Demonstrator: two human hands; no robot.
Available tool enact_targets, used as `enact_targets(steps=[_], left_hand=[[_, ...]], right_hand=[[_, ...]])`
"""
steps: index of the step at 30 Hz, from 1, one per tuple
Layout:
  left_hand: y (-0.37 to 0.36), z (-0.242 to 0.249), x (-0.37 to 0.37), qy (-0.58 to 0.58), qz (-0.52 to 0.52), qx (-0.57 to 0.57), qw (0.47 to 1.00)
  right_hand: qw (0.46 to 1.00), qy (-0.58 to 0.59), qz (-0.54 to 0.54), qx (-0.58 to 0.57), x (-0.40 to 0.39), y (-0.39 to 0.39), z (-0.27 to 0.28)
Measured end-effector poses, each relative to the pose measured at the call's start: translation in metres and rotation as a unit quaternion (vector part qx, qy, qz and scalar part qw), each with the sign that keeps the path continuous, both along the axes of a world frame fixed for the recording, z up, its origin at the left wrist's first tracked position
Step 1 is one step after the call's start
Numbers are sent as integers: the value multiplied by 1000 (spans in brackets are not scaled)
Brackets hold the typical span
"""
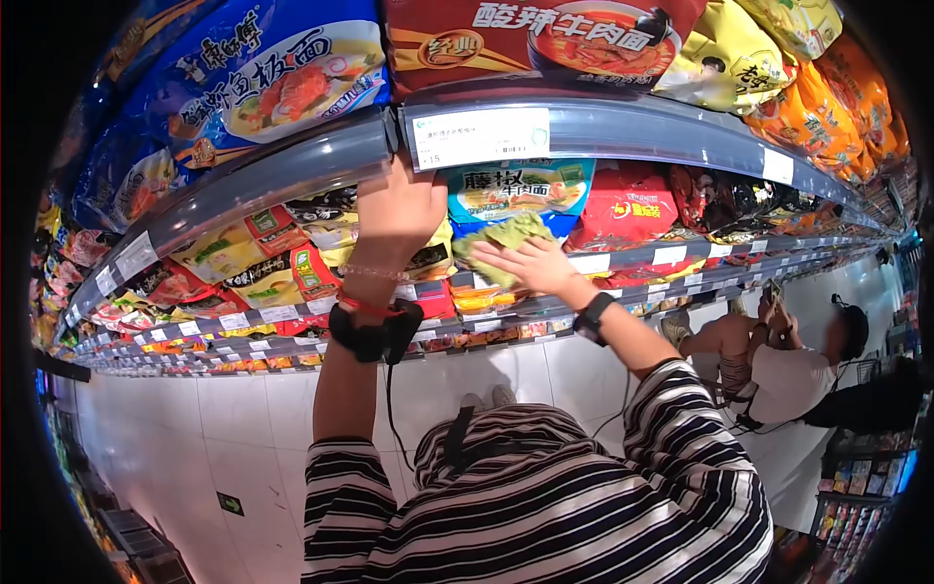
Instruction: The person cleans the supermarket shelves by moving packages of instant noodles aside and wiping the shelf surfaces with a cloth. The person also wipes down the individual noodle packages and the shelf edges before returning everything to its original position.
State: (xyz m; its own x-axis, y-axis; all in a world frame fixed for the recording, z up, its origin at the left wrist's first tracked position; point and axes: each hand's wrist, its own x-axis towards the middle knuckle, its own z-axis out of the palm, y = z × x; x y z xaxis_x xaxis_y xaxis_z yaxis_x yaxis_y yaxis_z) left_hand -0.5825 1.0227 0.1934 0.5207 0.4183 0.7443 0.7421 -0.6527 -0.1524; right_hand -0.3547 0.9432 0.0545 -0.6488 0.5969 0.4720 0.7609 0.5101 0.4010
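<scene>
My left hand (402,209) is raised to the front edge of the upper shelf (642,133), by the gap in the price strip. Its fingers are bent away from view, so what they grip is hidden. My right hand (530,265) has a crumpled yellow-green cloth (508,238) under its fingers, in front of the lower shelf. Directly behind the cloth is a teal and blue noodle packet (520,187). A red noodle packet (623,206) lies to its right. A white price label (482,138) sits on the upper shelf edge between and above my hands.
Large blue (282,73) and dark red noodle packets (467,49) fill the upper shelf. Yellow packets (277,282) line the lower shelf at left. A person (793,375) crouches at right on the tiled floor (263,419). Another shelf rack (861,487) stands behind.
</scene>
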Motion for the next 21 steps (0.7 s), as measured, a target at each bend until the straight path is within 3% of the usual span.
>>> enact_targets(steps=[2, 6, 10, 14, 17, 21], left_hand=[[1, 0, 0, -5, -2, -9, 1000], [0, 1, 2, -34, -2, -64, 997], [-3, 3, 3, -26, 30, -109, 993], [-4, 3, 4, -29, 24, -93, 995], [-4, 5, 3, -28, 21, -73, 997], [-4, 2, 2, -23, 29, -76, 996]], right_hand=[[1000, 2, 28, -2, 45, -7, -21], [986, -59, -10, -157, 101, -32, -20], [979, -102, -17, -178, 74, -21, -25], [980, -53, 125, -143, 16, 9, -44], [982, -7, 171, -82, -9, 23, -64], [966, -78, 110, -221, 17, 12, -65]])
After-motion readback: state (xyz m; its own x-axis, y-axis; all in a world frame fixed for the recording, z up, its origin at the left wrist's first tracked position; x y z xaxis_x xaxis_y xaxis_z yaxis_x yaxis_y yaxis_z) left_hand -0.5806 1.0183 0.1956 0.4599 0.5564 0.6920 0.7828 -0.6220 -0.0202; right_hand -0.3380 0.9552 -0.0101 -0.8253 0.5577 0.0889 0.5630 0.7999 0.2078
